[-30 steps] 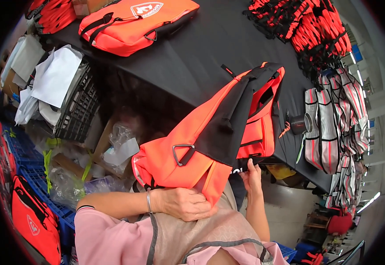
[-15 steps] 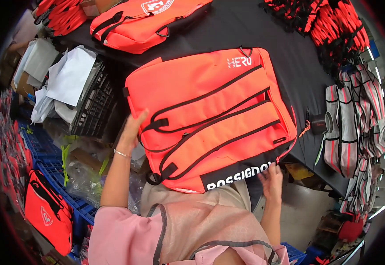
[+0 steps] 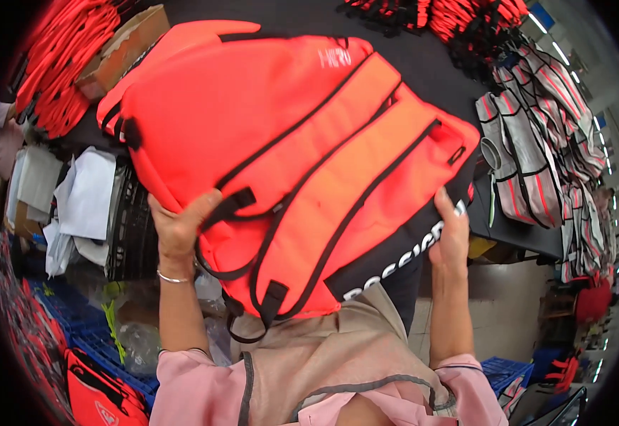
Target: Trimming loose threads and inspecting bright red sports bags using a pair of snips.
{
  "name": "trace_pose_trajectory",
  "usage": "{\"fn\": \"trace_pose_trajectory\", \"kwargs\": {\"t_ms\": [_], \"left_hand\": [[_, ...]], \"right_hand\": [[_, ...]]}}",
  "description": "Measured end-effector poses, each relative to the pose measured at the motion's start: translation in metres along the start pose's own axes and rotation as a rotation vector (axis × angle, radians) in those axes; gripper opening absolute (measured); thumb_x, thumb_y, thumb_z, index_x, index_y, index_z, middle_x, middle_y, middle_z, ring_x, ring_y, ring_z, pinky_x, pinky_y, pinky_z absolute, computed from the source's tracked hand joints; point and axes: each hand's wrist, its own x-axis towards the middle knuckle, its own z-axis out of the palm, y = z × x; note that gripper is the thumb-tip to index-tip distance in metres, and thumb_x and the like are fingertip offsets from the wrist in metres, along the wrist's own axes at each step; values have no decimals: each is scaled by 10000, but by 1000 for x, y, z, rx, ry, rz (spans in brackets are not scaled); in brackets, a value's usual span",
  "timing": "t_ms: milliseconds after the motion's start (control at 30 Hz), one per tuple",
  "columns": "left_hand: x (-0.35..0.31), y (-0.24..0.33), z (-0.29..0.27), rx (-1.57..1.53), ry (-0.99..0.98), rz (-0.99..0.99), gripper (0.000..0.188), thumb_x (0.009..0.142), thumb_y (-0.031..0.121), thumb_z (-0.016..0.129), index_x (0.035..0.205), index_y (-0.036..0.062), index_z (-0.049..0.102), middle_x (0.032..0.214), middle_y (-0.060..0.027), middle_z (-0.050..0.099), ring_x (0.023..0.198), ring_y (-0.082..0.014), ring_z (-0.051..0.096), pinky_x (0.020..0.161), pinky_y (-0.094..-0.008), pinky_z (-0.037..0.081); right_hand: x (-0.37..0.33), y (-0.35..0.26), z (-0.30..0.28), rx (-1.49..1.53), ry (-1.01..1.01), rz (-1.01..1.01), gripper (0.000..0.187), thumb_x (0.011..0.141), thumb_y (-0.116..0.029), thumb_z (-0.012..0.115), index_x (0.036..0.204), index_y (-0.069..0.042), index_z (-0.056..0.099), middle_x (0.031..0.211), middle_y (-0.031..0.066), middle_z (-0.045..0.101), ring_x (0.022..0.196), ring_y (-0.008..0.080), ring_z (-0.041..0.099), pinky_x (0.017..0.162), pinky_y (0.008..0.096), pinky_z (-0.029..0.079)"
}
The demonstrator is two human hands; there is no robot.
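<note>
A large red-orange backpack with two padded shoulder straps facing up is tilted between my hands. Its lower side panel is black with white lettering. My left hand grips the near left edge, thumb on top beside a strap's black end and fingers hidden beneath. On the black panel at the right lies the thumb of my right hand, its other fingers out of sight behind the bag. Black webbing loops hang from the lower strap ends toward my apron.
Bundled red straps and a cardboard box sit at far left. Papers lie on a black crate. Grey striped pieces hang over the right side of the black table. Another red bag rests low left.
The backpack has come up nearer and tilted, its right side turned toward me. My right hand has moved up from beside its corner to grip it. My left hand has shifted down its edge.
</note>
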Motion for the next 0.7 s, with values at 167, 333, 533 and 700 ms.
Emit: {"fn": "trace_pose_trajectory", "kwargs": {"t_ms": [167, 333, 533, 700], "left_hand": [[48, 20, 22, -179, 104, 198, 441, 719, -98, 764, 1128, 13, 639, 1029, -98, 675, 943, -183, 660, 845, -319, 545], [104, -69, -36, -702, -80, 30, 536, 901, 184, 688, 1373, 77, 460, 1316, -29, 558, 1169, -219, 562, 1011, -389, 443], [74, -118, -2, -501, 199, -204, 681, 876, 300, 734, 1429, 201, 349, 1379, -10, 455, 1234, -209, 489, 952, -396, 466], [71, -112, -2, -550, 132, -111, 665, 861, 216, 751, 1396, 125, 366, 1284, -37, 548, 1174, -210, 542, 947, -409, 481]], "right_hand": [[33, -69, 48, -14, -54, -451, 302, 864, -107, 737, 1093, 50, 618, 1002, 57, 654, 842, 120, 632, 751, 272, 532], [63, -137, 67, -42, -256, -614, 312, 850, -74, 729, 1142, -9, 640, 1054, 37, 673, 902, 137, 658, 788, 306, 554], [109, -61, 58, -355, -330, -787, 324, 846, -44, 728, 1161, -24, 656, 1033, 13, 681, 898, 95, 611, 812, 267, 494], [107, -60, 74, -444, -499, -743, 185, 855, -70, 726, 1027, -4, 710, 935, -39, 672, 844, 51, 563, 765, 235, 462]]}}
